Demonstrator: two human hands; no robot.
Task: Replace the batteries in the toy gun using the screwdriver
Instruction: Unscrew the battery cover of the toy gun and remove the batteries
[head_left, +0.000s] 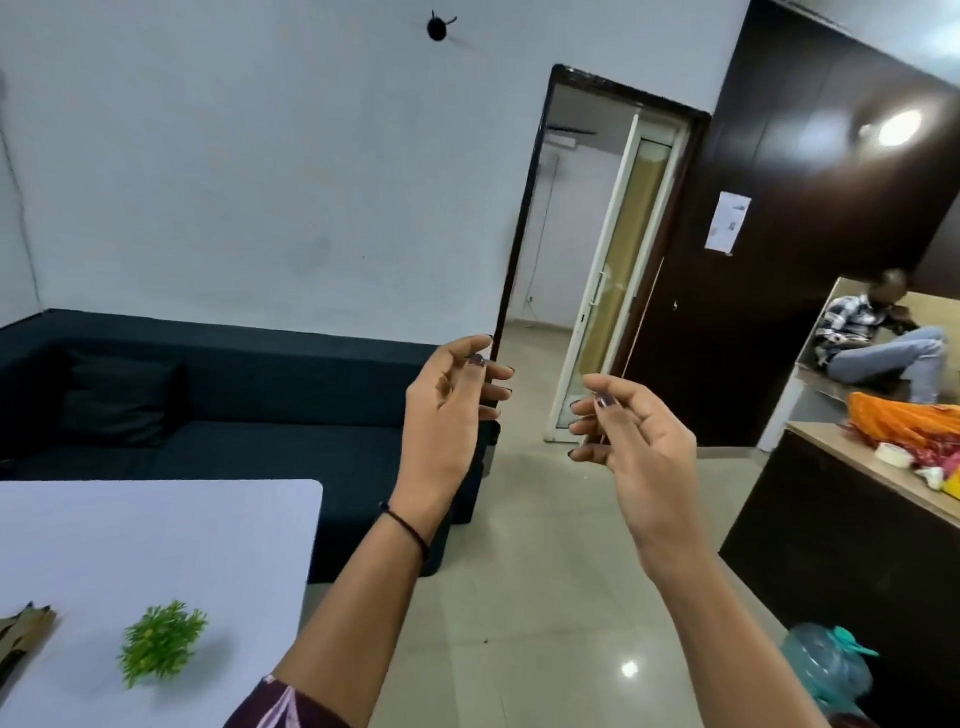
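Looking for the toy gun, one asks: "Is it anywhere in view?"

"No. Neither it, nor the screwdriver, nor any batteries. The white bench (208, 525) at the lower left carries a small green plant (161, 642) and a brown thing (26, 623) cut off at the edge, too blurred to name. The second bench (852, 457) at the right holds an orange cloth (909, 415) and some clutter I cannot sort out."

"And the hands?"

"Both are raised in the air, apart from each other, over the floor (545, 597) and beside the white bench. The left hand (447, 410) has a released grip, fingers loosely curled, nothing in it. The right hand (634, 441) is the same: thumb near the forefinger, yet I see nothing pinched."

"What could go wrong from here?"

"My guess: the work begins off the bench. A screw freed over those glossy tiles would likely bounce away and be lost. Reaching down without looking could also knock the plant over, as it looks light."

"How does the toy gun look, then?"

"I cannot say; it is not shown, so its battery cover and screw are unknown to me."
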